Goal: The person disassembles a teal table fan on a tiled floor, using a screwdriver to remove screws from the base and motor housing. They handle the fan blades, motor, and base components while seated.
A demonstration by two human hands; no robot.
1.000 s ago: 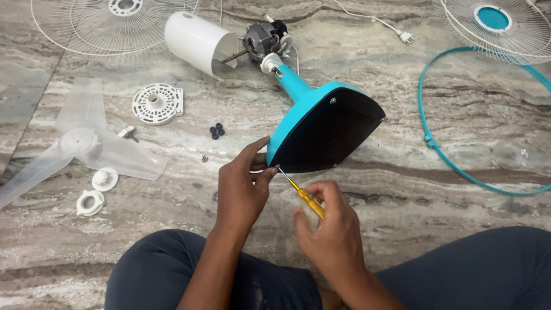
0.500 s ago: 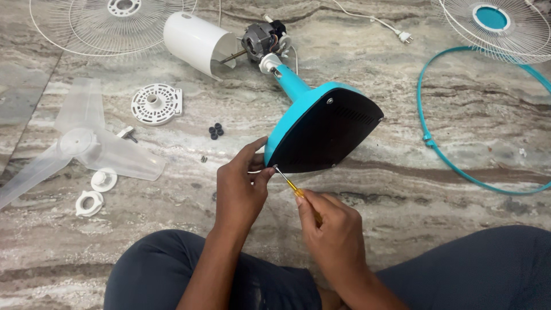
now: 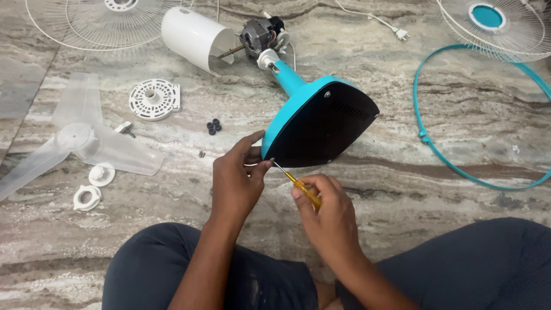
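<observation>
A person's left hand (image 3: 238, 178) curls its fingers against the near edge of a tipped teal fan base (image 3: 318, 117) on the marble floor (image 3: 402, 143), while the right hand (image 3: 327, 215) grips a yellow-handled screwdriver (image 3: 298, 185), tip at the base's lower corner.

We see the scene in bright, even, diffuse light with no single source visible in the frame, so the left hand (image 3: 238, 181) and right hand (image 3: 327, 215) cast only faint, soft shadows on the marble floor (image 3: 402, 189). The dark underside of the fan base (image 3: 321, 129) shows a mild sheen without harsh glare. Focus stays sharp across the centre, and we notice slight softening and wide-angle stretch toward the corners.
</observation>
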